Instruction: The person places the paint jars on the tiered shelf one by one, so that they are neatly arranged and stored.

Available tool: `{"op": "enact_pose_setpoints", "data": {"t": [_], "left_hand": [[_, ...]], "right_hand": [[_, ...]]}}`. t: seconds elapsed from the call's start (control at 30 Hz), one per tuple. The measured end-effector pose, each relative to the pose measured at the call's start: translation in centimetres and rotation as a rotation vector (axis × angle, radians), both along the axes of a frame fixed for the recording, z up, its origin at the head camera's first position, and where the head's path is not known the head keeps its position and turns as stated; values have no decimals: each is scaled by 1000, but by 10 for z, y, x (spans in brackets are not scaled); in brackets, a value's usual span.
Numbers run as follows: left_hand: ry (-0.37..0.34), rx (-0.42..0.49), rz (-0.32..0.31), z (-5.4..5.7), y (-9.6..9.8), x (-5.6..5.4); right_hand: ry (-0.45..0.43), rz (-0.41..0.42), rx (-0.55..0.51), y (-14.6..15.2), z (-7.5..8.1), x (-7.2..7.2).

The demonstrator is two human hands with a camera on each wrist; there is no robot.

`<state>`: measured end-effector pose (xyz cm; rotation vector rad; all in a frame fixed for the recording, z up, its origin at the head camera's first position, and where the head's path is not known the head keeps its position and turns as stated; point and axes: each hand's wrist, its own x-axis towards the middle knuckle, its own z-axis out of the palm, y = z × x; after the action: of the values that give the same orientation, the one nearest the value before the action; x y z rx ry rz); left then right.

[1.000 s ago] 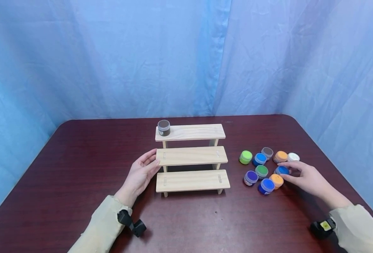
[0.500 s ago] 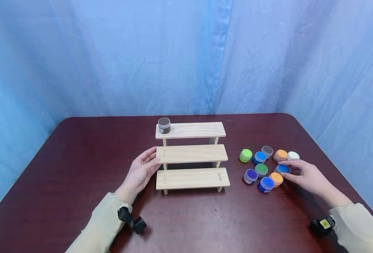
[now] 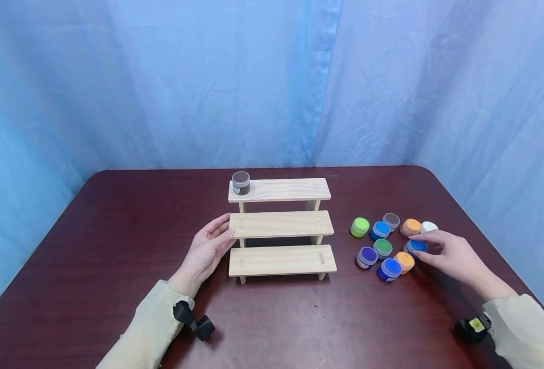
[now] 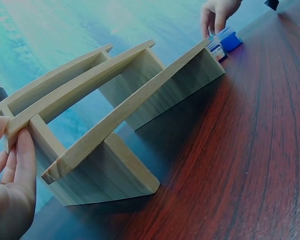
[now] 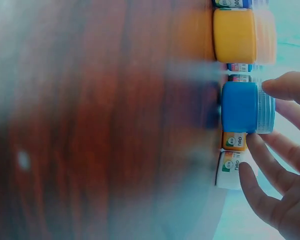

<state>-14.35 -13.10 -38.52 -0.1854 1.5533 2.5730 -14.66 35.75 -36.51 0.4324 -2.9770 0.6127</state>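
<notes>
A three-step wooden display stand (image 3: 281,224) stands mid-table in the head view. My left hand (image 3: 209,251) pinches the left end of its middle step, thumb and fingers on opposite faces of the board in the left wrist view. On the top step's left end sits a dark brown paint jar (image 3: 241,183). At the right, my right hand (image 3: 458,259) holds a blue paint jar (image 5: 240,107) by its clear lid, between thumb and fingers. That jar is upright, low by the table, beside an orange jar (image 3: 404,262).
Several more paint jars cluster right of the stand: light green (image 3: 359,227), green (image 3: 382,248), purple (image 3: 367,257), dark blue (image 3: 389,269) and a white one (image 3: 430,227) behind my right hand. Light blue curtains (image 3: 207,87) hang behind the dark red table (image 3: 115,246).
My right hand has shifted slightly to the right, and the blue paint jar has moved with it, a little away from the orange jar. The left hand stays on the stand.
</notes>
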Motion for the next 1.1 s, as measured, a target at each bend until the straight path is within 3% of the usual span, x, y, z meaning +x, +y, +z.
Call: {"op": "enact_pose_setpoints", "data": {"t": [0.37,0.57,0.87,1.1], "left_hand": [[-2,-27,-13,2,-1,-2],[-1,-5,-3,0,0,-2],[7,-16,2,0,1,0],[-2,-31,6,0,1,0]], "right_hand": [[123,-43,-91,1,13,2],[232,-46,-173,-8,14,6],[349,-6,-342,-35,21,8],[397,47,-382,-60,25,4]]}}
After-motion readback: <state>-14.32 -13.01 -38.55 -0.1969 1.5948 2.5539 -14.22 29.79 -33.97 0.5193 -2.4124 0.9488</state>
